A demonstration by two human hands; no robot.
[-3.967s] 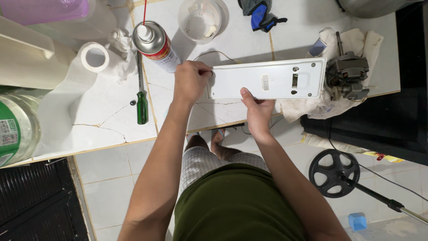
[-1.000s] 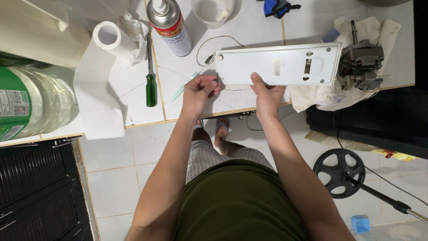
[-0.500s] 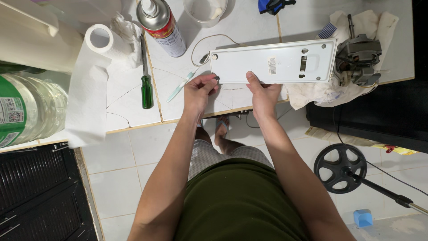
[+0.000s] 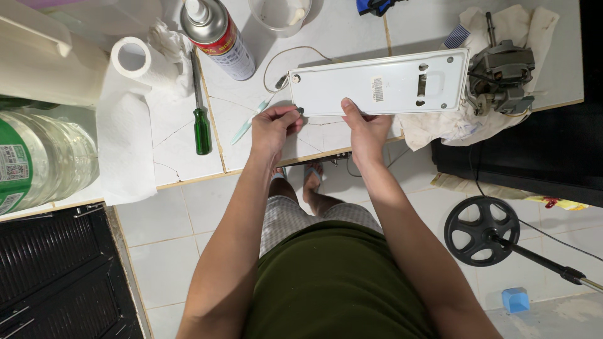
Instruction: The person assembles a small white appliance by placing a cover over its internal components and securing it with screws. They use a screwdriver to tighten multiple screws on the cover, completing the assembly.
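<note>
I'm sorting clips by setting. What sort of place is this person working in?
Probably a home repair spot, not a proper workshop: a tiled counter holds a spray can, a green-handled screwdriver, a bare electric motor on a rag, and a white plastic panel.

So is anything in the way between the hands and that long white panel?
Nothing visible. The left hand pinches at the white panel near its lower left corner, and the right hand already grips its near edge.

A white tiled table (image 4: 188, 164) with cracked tiles stands over a pale tiled floor (image 4: 169, 238). A black slatted crate (image 4: 56, 276) sits lower left; even, soft light throughout.
</note>
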